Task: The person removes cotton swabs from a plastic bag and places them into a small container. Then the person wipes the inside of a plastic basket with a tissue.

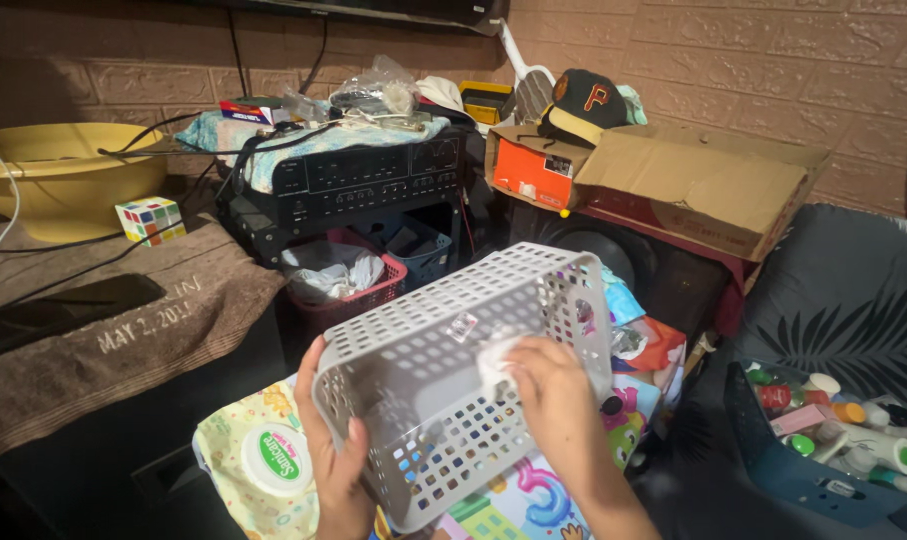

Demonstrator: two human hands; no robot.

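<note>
While the grey perforated basket (pixel 454 370) is tipped up on its side in front of the person, its long axis running from lower left up to upper right, the left hand (pixel 332 455) clamps the near lower-left corner, thumb curled over the rim and fingers wrapped behind. The right hand (pixel 559 400) lies against the basket's outer wall, fingers pressed together on a small white wipe (pixel 496 365) held flat to the plastic, so the wall sits directly under those fingertips and the right hand is the nearer one to the patch being touched. Just below the left hand lies a soft pack of wipes (pixel 259 465), pale yellow with a round white lid bearing a green oval label. Behind, on a speaker, stands an open cardboard box (pixel 694 185) with an orange shoebox (pixel 529 170) beside it carrying a small white sticker. A blue tray of bottles (pixel 824 440) sits to the right, well apart from both hands.
</note>
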